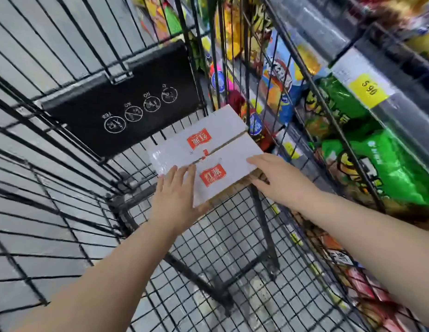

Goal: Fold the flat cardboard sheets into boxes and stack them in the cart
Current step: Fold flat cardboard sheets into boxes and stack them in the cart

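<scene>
- I see the black wire shopping cart (64, 144) filling most of the view, its mesh floor (232, 248) under both arms
- Beyond the cart's right wall I see a store shelf (381, 75) packed with snack bags, green ones (386, 164) nearest, and a yellow price tag (369, 89) on its rail
- A black plastic flap (127, 99) printed with white round safety icons hangs on the cart's far wire wall
- The folded white cardboard box (218, 149) sits in the far right corner of the cart, just below that flap; its top flaps are closed with a seam running across, and a red logo label (212, 175) shows on each flap
- My right hand (278, 180) lies with straight fingers on the box's near right corner, fingers on top and thumb down along the side
- My left hand (177, 195) presses flat, fingers apart and straight, on the near left part of the box top, just beside the closer red label
</scene>
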Available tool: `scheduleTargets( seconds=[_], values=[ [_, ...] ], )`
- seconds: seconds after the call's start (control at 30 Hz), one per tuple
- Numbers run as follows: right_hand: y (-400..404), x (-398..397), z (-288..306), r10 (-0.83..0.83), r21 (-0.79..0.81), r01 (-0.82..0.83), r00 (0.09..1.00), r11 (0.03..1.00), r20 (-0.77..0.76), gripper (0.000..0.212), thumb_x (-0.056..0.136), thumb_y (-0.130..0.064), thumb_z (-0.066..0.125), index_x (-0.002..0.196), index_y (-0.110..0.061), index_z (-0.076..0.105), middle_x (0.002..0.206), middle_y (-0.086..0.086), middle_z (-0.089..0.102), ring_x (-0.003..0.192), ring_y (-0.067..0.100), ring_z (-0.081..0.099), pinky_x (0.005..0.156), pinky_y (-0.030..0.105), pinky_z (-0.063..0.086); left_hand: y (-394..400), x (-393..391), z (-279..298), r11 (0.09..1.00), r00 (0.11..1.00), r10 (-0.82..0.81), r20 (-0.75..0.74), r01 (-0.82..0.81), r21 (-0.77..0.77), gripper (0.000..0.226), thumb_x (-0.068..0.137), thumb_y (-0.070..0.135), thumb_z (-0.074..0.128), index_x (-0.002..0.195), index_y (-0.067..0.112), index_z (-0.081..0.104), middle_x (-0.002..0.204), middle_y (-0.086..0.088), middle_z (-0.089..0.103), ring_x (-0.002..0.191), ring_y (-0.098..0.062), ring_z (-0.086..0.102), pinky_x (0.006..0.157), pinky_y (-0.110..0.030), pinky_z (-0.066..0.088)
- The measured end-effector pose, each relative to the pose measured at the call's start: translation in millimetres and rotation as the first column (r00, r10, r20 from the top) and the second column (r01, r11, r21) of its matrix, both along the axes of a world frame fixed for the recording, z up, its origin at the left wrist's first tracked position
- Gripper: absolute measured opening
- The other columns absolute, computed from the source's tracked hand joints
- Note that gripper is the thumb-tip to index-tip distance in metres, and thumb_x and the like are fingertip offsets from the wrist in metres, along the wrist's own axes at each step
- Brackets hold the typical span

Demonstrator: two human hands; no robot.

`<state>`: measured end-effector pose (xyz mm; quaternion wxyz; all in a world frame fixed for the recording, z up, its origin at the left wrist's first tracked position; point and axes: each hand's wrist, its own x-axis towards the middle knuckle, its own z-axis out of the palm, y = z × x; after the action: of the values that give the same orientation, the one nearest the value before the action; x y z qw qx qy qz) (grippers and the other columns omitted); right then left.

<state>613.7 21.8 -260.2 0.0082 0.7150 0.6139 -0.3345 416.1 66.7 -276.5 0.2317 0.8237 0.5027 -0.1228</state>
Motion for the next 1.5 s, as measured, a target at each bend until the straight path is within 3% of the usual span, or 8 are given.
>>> scheduleTargets(
  seconds=[0.17,0.27,0.4,0.73,1.07,1.27,1.33,1.5],
  values=[
    [-58,-2,84,-0.266,0.17,0.296,0.948,0.94,-0.176,0.031,0.085,-0.02,0.059,0.117,-0.016,0.059,0.119,0.004,0.059,0.11,0.019,0.055,0.094,0.024,0.037,-35,18,75,0.955,0.922,-0.196,0.335,0.101,0.279,0.03,0.079,0.023,0.061,0.106,0.009,0.061,0.111,-0.01,0.061,0.104,-0.029,0.057,0.086,-0.029,0.044],
    [-111,2,133,-0.314,0.269,0.364,0.926,0.892,-0.21,0.031,0.082,-0.028,0.063,0.111,-0.015,0.062,0.108,-0.001,0.058,0.103,0.013,0.054,0.084,0.009,0.034,-57,34,124,0.899,0.838,-0.391,0.38,0.259,0.352,0.023,0.071,0.024,0.062,0.09,0.011,0.065,0.091,-0.006,0.066,0.082,-0.029,0.064,0.067,-0.031,0.051],
    [-190,12,178,-0.374,0.359,0.385,0.922,0.85,-0.102,0.046,0.076,-0.041,0.051,0.112,-0.015,0.061,0.106,0.0,0.058,0.103,0.018,0.056,0.091,0.025,0.041,-88,65,171,0.79,0.711,-0.602,0.364,0.466,0.398,0.035,0.075,0.036,0.045,0.094,0.013,0.064,0.094,-0.008,0.066,0.087,-0.026,0.057,0.073,-0.029,0.043],
    [-422,7,228,-0.63,0.394,0.541,0.764,0.744,0.141,0.056,0.079,-0.047,0.037,0.12,-0.016,0.057,0.11,0.01,0.064,0.1,0.028,0.062,0.084,0.039,0.054,-226,145,235,0.196,0.176,-0.981,0.085,0.868,0.456,0.052,0.071,0.043,0.039,0.105,0.011,0.061,0.096,-0.008,0.068,0.085,-0.028,0.067,0.07,-0.042,0.057],
    [-741,-88,241,-0.851,0.399,0.752,0.448,0.525,0.276,0.049,0.076,-0.035,0.055,0.122,-0.02,0.055,0.11,0.004,0.065,0.099,0.024,0.065,0.08,0.035,0.055,-521,168,259,-0.273,-0.323,-0.946,0.025,0.839,0.471,0.051,0.073,0.045,0.039,0.111,0.017,0.059,0.099,-0.003,0.069,0.086,-0.022,0.068,0.067,-0.036,0.056],
    [-907,-175,236,-0.899,0.34,0.867,0.231,0.364,0.373,0.045,0.061,-0.04,0.063,0.103,-0.021,0.067,0.088,-0.005,0.07,0.074,0.014,0.07,0.045,0.005,0.039,-715,148,262,-0.472,-0.539,-0.842,0.017,0.752,0.461,0.047,0.073,0.044,0.04,0.107,0.019,0.059,0.095,0.001,0.069,0.082,-0.017,0.068,0.063,-0.025,0.054],
    [-947,-201,234,-0.906,0.381,0.883,0.106,0.276,0.409,0.044,0.059,-0.042,0.066,0.099,-0.025,0.068,0.086,-0.009,0.07,0.072,0.009,0.069,0.051,-0.003,0.021,-768,139,263,-0.527,-0.595,-0.803,0.026,0.731,0.433,0.048,0.073,0.043,0.04,0.108,0.017,0.061,0.096,0.0,0.069,0.083,-0.018,0.068,0.066,-0.029,0.055],
    [-1026,-269,223,-0.94,0.414,0.91,-0.129,0.013,0.315,0.043,0.061,-0.035,0.062,0.1,-0.021,0.068,0.089,-0.006,0.07,0.075,0.011,0.07,0.069,0.016,0.044,-887,116,258,-0.687,-0.756,-0.654,0.007,0.598,0.413,0.047,0.073,0.045,0.038,0.104,0.02,0.062,0.094,0.004,0.069,0.082,-0.015,0.068,0.066,-0.023,0.054]
  ],
)
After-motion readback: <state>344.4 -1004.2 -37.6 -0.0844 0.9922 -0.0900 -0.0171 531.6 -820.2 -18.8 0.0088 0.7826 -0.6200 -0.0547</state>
